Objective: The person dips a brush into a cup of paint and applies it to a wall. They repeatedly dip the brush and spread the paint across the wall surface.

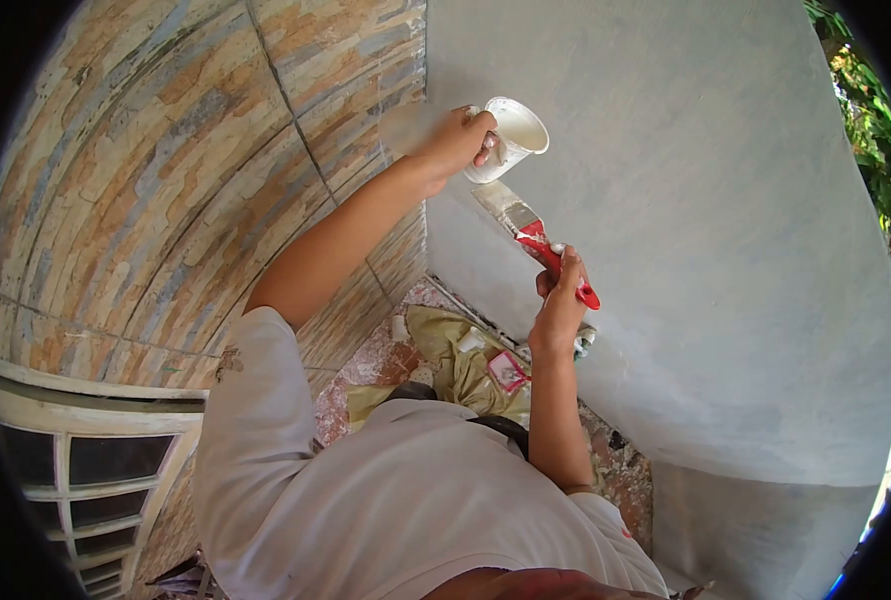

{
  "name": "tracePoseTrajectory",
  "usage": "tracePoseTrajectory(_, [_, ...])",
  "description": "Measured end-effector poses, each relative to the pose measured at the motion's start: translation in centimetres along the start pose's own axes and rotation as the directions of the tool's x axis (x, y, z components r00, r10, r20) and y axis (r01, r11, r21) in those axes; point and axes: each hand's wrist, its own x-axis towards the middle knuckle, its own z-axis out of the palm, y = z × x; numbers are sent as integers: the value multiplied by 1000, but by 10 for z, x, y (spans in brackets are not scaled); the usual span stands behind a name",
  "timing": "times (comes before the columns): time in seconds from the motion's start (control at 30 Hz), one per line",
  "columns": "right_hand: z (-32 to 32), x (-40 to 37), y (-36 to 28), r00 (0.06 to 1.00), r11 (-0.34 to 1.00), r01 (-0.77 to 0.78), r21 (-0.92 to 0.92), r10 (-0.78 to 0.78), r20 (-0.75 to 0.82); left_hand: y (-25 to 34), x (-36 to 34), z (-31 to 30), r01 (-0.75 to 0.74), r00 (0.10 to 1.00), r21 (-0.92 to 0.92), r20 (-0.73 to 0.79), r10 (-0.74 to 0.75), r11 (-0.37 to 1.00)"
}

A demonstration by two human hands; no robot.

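Note:
My left hand (455,142) is raised in front of the grey wall, its fingers closed round a white plastic cup (513,150). The cup tilts a little, and pale paint-like material coats its inside and smears its outside. Below and to the right, my right hand (562,300) grips a paintbrush (531,236) by its red handle. The brush points up and left, its whitish bristles just under the cup. White smears mark the brush's ferrule and handle, and there is white on the fingers of both hands.
A wall of stone-patterned tiles (195,170) meets the painted grey wall (685,230) at a corner. Below, a crumpled olive sheet (450,345) with a pink-edged packet (507,371) lies on the speckled floor (337,400). At lower left is a white-framed window (115,492); foliage (870,130) shows at right.

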Motion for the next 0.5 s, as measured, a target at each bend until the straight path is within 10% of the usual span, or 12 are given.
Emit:
tracePoseTrajectory(0.3, [20,15,-13,997,867,42,496,-4,-77,2,14,-22,-8,998,-55,65,11,998])
tracePoseTrajectory(0.5, [16,7,17,973,993,46,106,-21,-228,5,18,-26,17,998,-77,66,-12,997])
